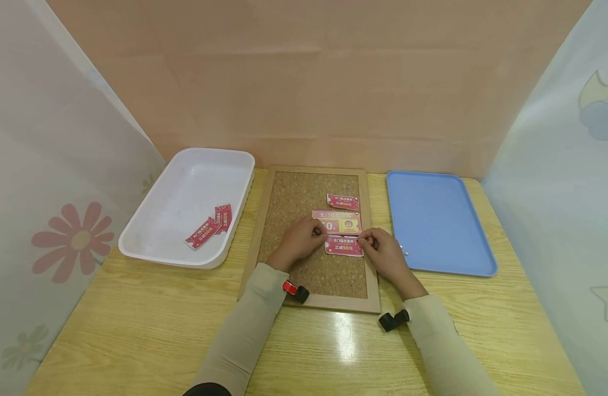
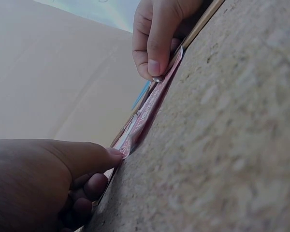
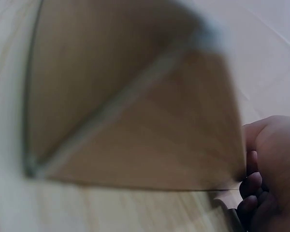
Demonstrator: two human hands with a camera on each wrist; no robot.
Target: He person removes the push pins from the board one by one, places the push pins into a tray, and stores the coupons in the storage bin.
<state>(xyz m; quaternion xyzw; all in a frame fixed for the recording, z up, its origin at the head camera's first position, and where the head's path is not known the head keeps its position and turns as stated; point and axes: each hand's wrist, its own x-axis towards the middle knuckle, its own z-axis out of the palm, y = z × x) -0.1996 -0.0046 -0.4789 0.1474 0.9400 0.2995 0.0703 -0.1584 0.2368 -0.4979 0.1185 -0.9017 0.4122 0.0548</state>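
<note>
A framed cork board [image 1: 289,192] lies on the table. On its right half is a small red coupon [image 1: 343,247], below a larger pink coupon [image 1: 343,215] and another small red coupon [image 1: 342,201]. My left hand [image 1: 301,239] pinches the lower coupon's left end between thumb and fingers. At its right end, my right hand [image 1: 385,253] pinches a small shiny thumbtack [image 2: 157,79], seen in the left wrist view. The right wrist view shows the board's frame corner [image 3: 135,125] large and blurred, with the curled right fingers beside it.
To the left, a white tray [image 1: 155,220] holds loose red coupons [image 1: 203,233]. At the right lies a blue tray [image 1: 437,220], with small shiny thumbtacks [image 1: 404,253] near its left edge. All rest on a wooden table [image 1: 160,324].
</note>
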